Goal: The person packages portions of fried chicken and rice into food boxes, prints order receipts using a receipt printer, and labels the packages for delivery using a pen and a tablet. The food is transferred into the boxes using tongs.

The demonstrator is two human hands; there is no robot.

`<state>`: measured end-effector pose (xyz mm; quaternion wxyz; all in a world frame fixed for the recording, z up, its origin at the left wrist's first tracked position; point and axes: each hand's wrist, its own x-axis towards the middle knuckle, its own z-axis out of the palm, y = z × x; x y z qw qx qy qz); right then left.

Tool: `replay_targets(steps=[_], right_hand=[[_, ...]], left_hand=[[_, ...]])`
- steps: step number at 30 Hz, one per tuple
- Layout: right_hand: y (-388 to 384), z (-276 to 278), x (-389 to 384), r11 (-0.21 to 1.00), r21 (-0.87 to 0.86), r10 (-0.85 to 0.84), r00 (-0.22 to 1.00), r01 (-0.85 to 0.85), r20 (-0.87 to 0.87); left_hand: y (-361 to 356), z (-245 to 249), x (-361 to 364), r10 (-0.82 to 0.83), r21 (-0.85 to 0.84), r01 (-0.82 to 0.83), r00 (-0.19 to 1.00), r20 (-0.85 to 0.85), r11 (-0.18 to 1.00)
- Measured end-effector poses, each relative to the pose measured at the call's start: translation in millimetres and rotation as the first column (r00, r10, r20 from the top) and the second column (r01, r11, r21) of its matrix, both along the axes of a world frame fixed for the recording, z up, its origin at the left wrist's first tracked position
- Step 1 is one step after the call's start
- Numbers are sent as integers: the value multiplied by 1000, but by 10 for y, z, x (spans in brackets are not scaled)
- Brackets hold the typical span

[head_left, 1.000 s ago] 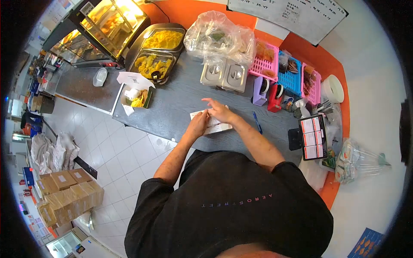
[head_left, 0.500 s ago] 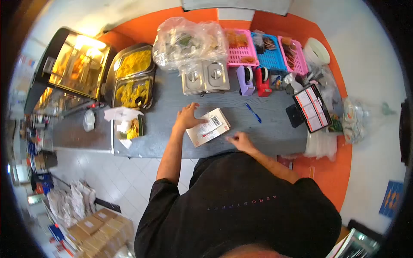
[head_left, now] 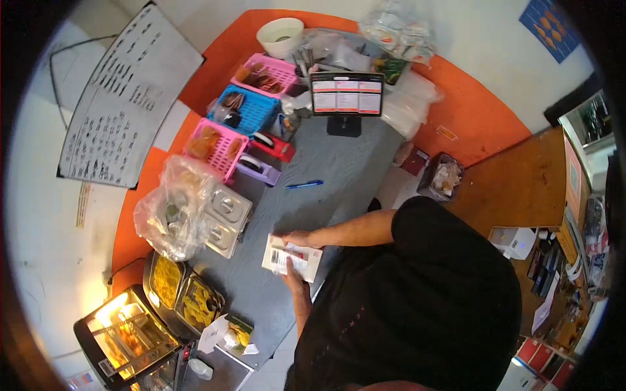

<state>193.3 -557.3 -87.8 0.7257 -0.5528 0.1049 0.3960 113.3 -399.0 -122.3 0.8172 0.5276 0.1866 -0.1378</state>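
A flat white box point(head_left: 312, 264) with a printed paper label point(head_left: 287, 260) on its face lies in front of my body near the counter edge. My left hand point(head_left: 295, 279) grips its lower side, thumb resting over the label and the other fingers mostly hidden. From the opposite side, my right hand point(head_left: 299, 239) reaches onto the box, its fingers bent at the upper edge by the label. A blue pen point(head_left: 304, 184) lies on the counter beyond my right hand.
On the grey counter point(head_left: 267, 300) stand a tablet point(head_left: 347, 95), a purple tape dispenser point(head_left: 259, 171), a red tape dispenser point(head_left: 274, 146), a blue basket point(head_left: 257, 116), lidded steel containers point(head_left: 229, 206), trays of yellow food point(head_left: 199, 304) and an open food box point(head_left: 238, 333).
The head view has turned to the right, so the counter appears rotated. My left hand has come down onto the box, and my right hand has moved from beside it onto it.
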Motion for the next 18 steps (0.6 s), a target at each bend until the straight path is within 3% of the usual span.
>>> replay_targets(steps=[1,3,4,5,6,7,8,9,10,11,12,13,14,15,16,17,18], right_hand=[[-79,245,-35,999,-34,34,999,-35,-20],[-187,173,-57,990,-117,92,987,-77,134],[-287,63,-52,987,-152,92,970,-59,225],[-464,-1,-77,968,-228,-1,916,101,401],[-762,-69,-104,955,-136,-143,808,265,571],[-1271,313,-138,936,-197,-141,823,292,550],[-1755,264,-191,871,-107,-293,681,480,671],[-2324,451,-278,730,-225,-300,599,645,742],[-2900,419,-324,530,-343,-248,528,775,812],[-3541,341,-319,305,-314,-219,387,899,896],[-4162,164,-289,-1,-395,-332,373,918,867],[-4791,113,-292,-156,-332,-217,296,930,930],[-5323,-24,-299,-270,-348,-128,324,898,937],[-5761,-109,-266,-377,-344,-39,356,860,934],[-6060,-81,-279,-366,-341,-28,356,866,934],[-6248,-77,-349,-294,-611,61,652,735,756],[-6368,-57,-398,-254,-817,168,856,518,490]], left_hand=[[21,-35,-68,111,-62,-117,990,-86,991],[54,-140,-153,161,126,-168,985,66,978],[55,16,-152,184,257,-162,981,-66,953],[-27,211,-142,316,424,-266,948,-49,866],[-37,226,-157,320,652,-370,926,200,662],[-94,442,-147,253,723,-406,914,317,559],[-250,802,-79,171,764,-459,886,431,454],[-415,1132,-28,75,786,-515,849,524,342],[-577,1329,40,76,784,-515,848,524,347],[-763,1479,132,-10,752,-590,784,620,294],[-965,1585,232,-103,704,-666,704,703,246],[-1210,1664,328,-128,713,-649,709,693,266],[-1466,1708,416,-151,722,-632,714,684,282],[-1763,1651,530,-122,667,-614,691,713,422],[-2204,1848,548,-49,699,-458,817,574,549],[-2442,1703,689,-238,733,-513,722,650,446],[-2741,1654,760,-259,715,-451,718,646,535]])
